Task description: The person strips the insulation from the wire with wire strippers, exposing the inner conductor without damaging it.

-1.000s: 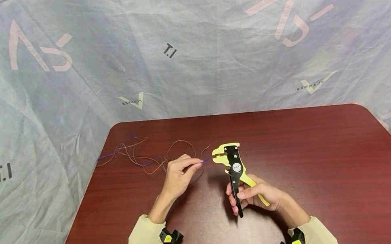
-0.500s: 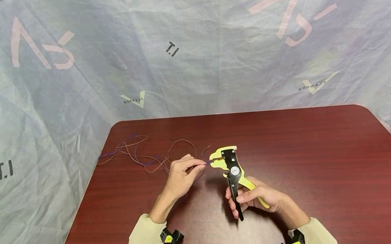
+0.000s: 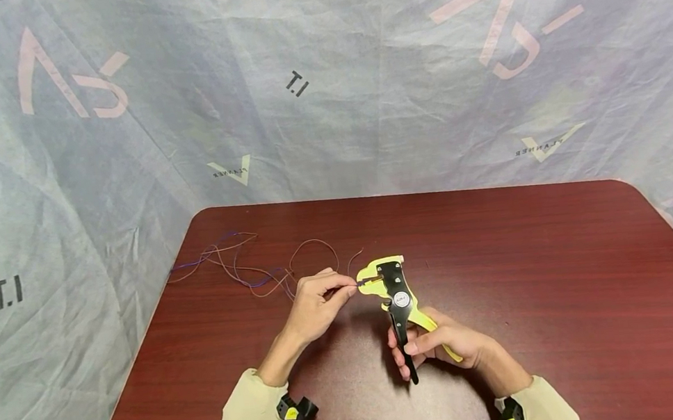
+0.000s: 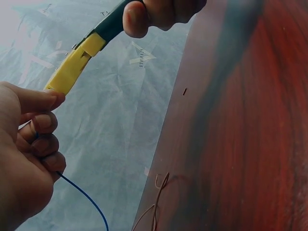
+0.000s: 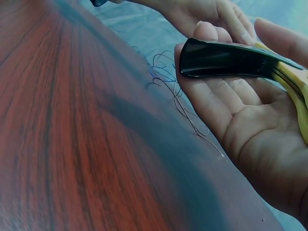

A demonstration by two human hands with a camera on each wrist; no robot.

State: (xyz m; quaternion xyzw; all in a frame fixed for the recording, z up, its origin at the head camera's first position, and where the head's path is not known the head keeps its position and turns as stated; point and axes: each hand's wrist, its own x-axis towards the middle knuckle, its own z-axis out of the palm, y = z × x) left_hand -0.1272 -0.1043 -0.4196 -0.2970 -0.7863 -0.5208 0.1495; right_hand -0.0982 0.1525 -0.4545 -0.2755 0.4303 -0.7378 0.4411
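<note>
My left hand (image 3: 316,308) pinches a blue wire (image 4: 85,194) between thumb and forefinger, right beside the yellow head of a wire stripper (image 3: 401,299). The wire's end lies at the tool's jaws; how far in is hard to tell. Below the curled fingers, the wire trails down in the left wrist view. With fingers round the black handle (image 5: 226,60) and the yellow handle against the palm, my right hand (image 3: 454,344) holds the stripper, its handles spread apart. A brown wire (image 3: 313,241) lies loosely looped on the table behind my left hand.
Blue and brown wires tangle (image 3: 235,264) toward the left edge of the reddish-brown table (image 3: 570,265). A small dark scrap (image 4: 185,91) lies on the tabletop. Grey printed sheeting (image 3: 323,99) hangs behind and to the left.
The wire stripper has shifted left and slightly toward me, its jaws now around or against the wire end. My left hand has edged slightly right, closing the gap between fingers and tool.
</note>
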